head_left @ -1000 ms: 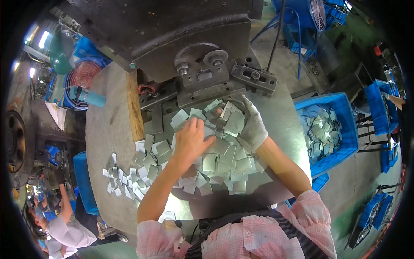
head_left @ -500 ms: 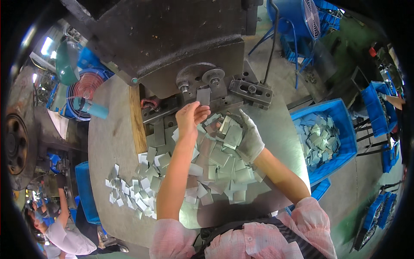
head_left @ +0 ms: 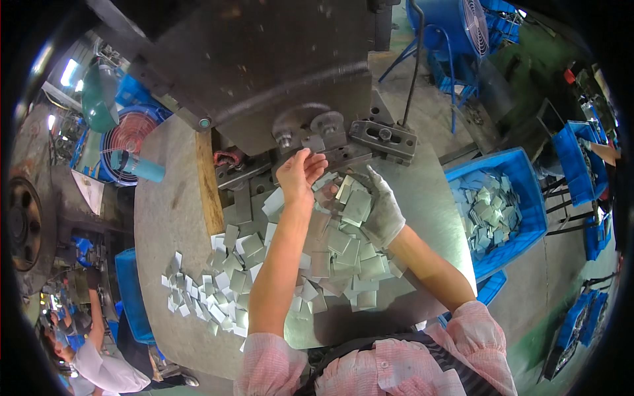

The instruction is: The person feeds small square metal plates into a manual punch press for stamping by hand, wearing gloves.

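Observation:
My bare left hand [head_left: 302, 175] is raised over the heap, just in front of the press tooling [head_left: 310, 129]. Its fingers are loosely bent and apart, and I see nothing held in them. A small grey metal plate [head_left: 313, 142] shows at the tooling, just beyond the fingertips; whether they touch it is hard to tell. My right hand [head_left: 384, 214], in a pale glove, rests at the right side of a heap of flat metal plates [head_left: 343, 247]. Its fingers are stretched out, open, next to one larger plate [head_left: 357, 206].
Smaller bright metal pieces [head_left: 205, 294] lie at the table's left. A wooden strip [head_left: 210, 188] and a clamp block [head_left: 384, 138] flank the tooling. The dark press body [head_left: 284, 59] looms above. At right stands a blue crate [head_left: 512, 254] of plates. Another person [head_left: 105, 360] is at lower left.
My left hand has shifted slightly right and its fingers have come off the plate at the tooling. The press part above is now blurred by motion. My right hand stays put.

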### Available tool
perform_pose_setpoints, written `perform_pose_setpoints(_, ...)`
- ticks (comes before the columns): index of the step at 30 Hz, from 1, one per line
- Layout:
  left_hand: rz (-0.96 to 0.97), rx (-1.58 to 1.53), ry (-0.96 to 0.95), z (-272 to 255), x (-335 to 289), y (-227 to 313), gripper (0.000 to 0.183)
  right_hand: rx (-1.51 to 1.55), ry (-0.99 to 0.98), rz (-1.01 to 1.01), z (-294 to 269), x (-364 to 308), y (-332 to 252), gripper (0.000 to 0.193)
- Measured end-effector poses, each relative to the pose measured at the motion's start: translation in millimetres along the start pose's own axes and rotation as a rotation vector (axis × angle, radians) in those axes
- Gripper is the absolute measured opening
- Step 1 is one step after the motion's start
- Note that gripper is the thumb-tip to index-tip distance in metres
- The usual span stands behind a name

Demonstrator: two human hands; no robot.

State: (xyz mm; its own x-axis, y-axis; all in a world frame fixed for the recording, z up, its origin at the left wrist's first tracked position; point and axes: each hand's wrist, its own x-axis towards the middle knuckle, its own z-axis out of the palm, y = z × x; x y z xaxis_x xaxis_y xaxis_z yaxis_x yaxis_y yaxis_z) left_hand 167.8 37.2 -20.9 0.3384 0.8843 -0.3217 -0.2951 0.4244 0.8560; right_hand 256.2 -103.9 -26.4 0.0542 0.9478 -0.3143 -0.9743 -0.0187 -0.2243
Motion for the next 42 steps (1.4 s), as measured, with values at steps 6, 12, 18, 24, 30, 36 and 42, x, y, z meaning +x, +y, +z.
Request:
perform_pose_setpoints(6, -0.01, 0.151, -0.075, -4, -12, 14, 0.013, 0.039, 0.016, 0.016, 3, 0, -2, 0.052)
perform_pose_setpoints(12, 0.447, 1.085, -0.428, -48, -81, 27, 0.021, 0.032, -0.049, -0.059, 10, 8, -2, 0.046)
perform_pose_setpoints(18, 0.76, 1.584, -0.727, -58, -107, 19, 0.042, 0.138, -0.001, -0.043, 3, -3, -7, 0.04)
perform_pose_setpoints(24, 0.769, 1.7, -0.872, -46, -94, 32, 0.037, 0.119, 0.025, -0.015, -3, -7, -7, 0.046)
perform_pose_setpoints(30, 1.118, 1.731, -0.867, -52, -94, 31, 0.022, 0.118, -0.058, -0.032, -8, -5, -8, 0.044)
perform_pose_setpoints(36, 0.385, 1.179, -0.397, -58, -87, 34, 0.011, 0.082, 0.021, -0.06, -7, -6, -7, 0.042)
perform_pose_setpoints(42, -0.109, 0.092, -0.112, -19, -15, 23, 0.013, 0.123, 0.035, -0.051, -4, -3, -4, 0.039)
